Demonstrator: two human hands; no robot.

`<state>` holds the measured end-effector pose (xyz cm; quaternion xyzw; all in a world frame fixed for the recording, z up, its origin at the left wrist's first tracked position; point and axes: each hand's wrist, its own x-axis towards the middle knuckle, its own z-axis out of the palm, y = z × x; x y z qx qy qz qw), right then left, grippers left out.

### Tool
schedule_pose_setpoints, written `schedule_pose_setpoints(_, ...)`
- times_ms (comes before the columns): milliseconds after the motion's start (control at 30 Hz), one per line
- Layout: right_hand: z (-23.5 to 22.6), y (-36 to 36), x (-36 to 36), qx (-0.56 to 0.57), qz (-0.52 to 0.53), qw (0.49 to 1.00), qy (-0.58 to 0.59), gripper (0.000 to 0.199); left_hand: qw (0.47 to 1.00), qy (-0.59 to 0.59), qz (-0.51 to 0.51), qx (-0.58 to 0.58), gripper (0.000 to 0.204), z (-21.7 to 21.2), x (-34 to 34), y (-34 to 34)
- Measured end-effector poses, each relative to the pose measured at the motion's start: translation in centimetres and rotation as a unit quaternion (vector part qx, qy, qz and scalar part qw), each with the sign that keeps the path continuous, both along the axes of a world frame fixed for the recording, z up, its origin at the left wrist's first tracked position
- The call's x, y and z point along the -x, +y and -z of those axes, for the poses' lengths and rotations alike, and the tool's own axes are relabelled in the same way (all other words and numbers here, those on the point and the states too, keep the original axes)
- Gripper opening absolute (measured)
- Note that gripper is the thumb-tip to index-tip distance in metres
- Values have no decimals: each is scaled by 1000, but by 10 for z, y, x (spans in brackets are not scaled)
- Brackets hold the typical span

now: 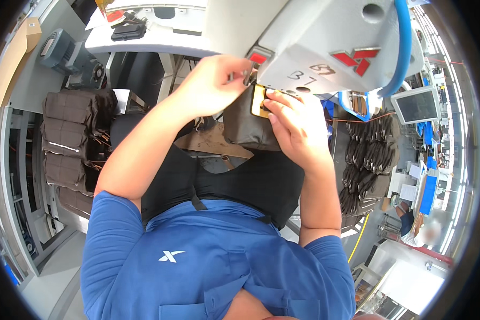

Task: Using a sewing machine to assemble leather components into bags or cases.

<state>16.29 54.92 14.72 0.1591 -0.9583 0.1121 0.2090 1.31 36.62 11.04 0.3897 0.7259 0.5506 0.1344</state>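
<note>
Working with the left hand point(218, 80), fingers bent close, at a white machine point(309, 40) and the right hand point(296, 128) curled over a yellow plate point(257, 100), either grip impossible to tell, just above brown fabric point(246, 129), between dark bundles point(66, 140) stacked left and right.

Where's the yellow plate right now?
In the head view, the yellow plate is just right of centre in the upper half, at the fingertips of the right hand, beside the lower edge of the light-grey machine head.
</note>
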Motion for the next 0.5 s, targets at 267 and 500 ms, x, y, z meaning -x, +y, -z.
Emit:
schedule_pose_setpoints(267,3,1,-1,10,-22,1000,2,32,994,76,54,-59,23,19,3,16)
schedule_pose_setpoints(500,-10,-7,-10,-23,-13,1000,13,31,993,74,52,-76,23,17,-1,17)
